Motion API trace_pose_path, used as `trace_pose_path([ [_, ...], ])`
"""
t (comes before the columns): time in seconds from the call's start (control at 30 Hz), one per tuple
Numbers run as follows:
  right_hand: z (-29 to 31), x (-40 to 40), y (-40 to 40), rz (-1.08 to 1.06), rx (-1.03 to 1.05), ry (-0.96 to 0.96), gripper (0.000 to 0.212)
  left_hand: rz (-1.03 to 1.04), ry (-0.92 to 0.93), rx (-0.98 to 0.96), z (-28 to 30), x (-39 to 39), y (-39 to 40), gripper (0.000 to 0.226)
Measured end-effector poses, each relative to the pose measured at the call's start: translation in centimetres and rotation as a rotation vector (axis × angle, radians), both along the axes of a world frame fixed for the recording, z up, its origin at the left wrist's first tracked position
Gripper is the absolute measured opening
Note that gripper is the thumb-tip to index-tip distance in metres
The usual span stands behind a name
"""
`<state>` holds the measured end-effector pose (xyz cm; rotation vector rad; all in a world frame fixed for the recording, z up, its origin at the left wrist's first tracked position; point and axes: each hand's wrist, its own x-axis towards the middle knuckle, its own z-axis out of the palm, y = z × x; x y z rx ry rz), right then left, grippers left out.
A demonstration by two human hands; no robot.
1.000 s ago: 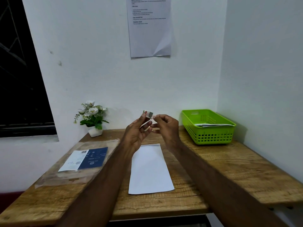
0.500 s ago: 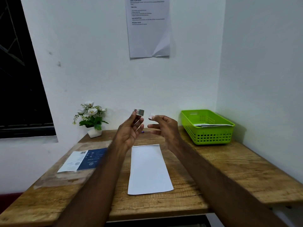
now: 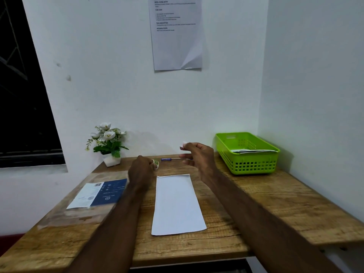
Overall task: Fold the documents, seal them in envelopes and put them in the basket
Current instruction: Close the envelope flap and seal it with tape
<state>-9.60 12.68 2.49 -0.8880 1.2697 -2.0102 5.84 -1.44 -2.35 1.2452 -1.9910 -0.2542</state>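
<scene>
A white envelope [image 3: 177, 203] lies flat in the middle of the wooden table [image 3: 275, 209], its long side running away from me. My left hand [image 3: 140, 171] is low over the table just left of the envelope's far end, and its fingertips hold a small tape roll [image 3: 155, 163]. My right hand [image 3: 199, 156] hovers above the envelope's far right corner and pinches a small white piece of tape [image 3: 184, 145] between thumb and forefinger. The green basket [image 3: 226, 146] stands at the back right with sealed envelopes [image 3: 252, 151] inside.
A blue pen [image 3: 173, 159] lies behind the envelope near the wall. A clear plastic sleeve with a blue and white card [image 3: 98, 194] covers the table's left side. A white pot of flowers [image 3: 108, 144] stands at the back left. Walls close the back and right.
My left hand has dropped from chest height down to the table with the tape roll. My hands have drawn apart, and the right one keeps a torn-off white piece.
</scene>
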Motion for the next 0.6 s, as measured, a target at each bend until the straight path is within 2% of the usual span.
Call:
trace_pose_path([
  [0.1,-0.1,0.0,-0.1,0.001,0.003,-0.001,0.02,0.035,-0.101,-0.05,-0.3,0.2,-0.2,0.018],
  [0.33,-0.3,-0.1,-0.2,-0.014,0.013,-0.001,0.018,0.042,-0.116,-0.059,-0.1,-0.3,0.2,0.019],
  [0.5,-0.2,0.0,-0.2,-0.016,0.017,-0.003,0.017,-0.021,-0.055,-0.085,0.1,-0.1,0.5,0.019],
  [0.6,-0.2,-0.1,-0.1,-0.018,0.018,-0.008,0.017,0.018,0.02,-0.117,0.6,-0.3,1.0,0.016],
])
